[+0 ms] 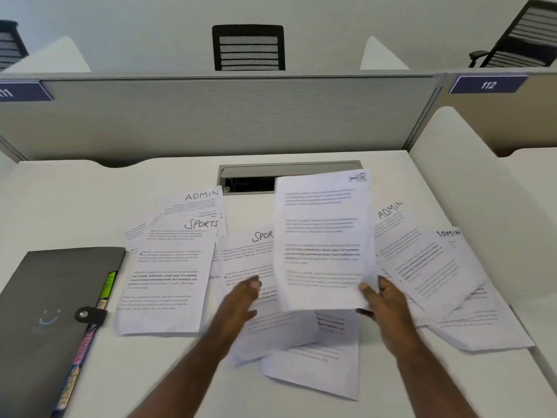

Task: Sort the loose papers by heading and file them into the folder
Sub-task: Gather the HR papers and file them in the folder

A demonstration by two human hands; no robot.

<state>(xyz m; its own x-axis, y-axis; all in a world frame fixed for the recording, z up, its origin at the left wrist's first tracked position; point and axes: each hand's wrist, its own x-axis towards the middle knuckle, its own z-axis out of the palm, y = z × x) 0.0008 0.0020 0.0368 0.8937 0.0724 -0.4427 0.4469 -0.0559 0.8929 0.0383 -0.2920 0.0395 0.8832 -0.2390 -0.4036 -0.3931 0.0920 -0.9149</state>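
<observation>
On the white bench [301, 408], loose sheets lie fanned and overlapping, headed ADMIN [201, 195], SPORTS [201, 224], ADMIN again at right [390, 209], with bare room at front left and back left. Right hand [384, 303] pinches the lifted HR sheet [324, 242] by its lower corner; left hand [241, 300] rests fingers relaxed on a SPORTS page [245, 260]. Grey folder [45, 312] lies closed at the left edge, coloured tabs reading HR and SPORTS; divider plate reads 112 [488, 84].

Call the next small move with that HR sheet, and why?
Probably set the HR sheet down on a bare patch of desk to start an HR pile. The right hand pinches its lower corner, lifted and blurred; the left hand rests open on the SPORTS sheet. ADMIN and SPORTS sheets lie mixed, and the folder is strapped shut.
</observation>
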